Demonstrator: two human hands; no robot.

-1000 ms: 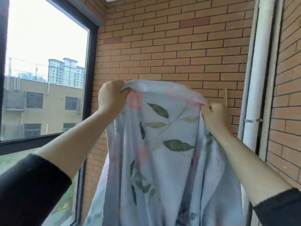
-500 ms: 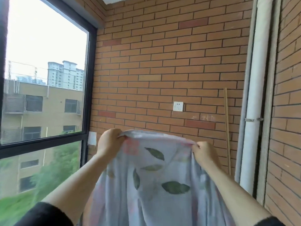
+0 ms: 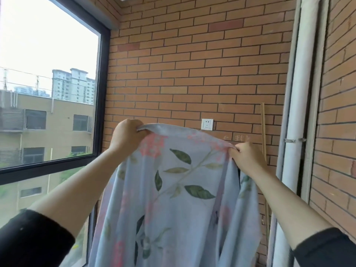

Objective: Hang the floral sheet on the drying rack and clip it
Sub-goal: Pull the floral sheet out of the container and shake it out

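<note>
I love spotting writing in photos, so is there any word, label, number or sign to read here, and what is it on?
No text here can be read with certainty.
Faint chalk-like marks on the bricks just right of the wall socket: too blurred to read.
On the wall socket: no legible label or brand.
On the floral sheet: only printed leaves and flowers, no words.

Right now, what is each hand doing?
Left hand: grips the floral sheet at its top edge.
Right hand: grips the same edge.
</note>
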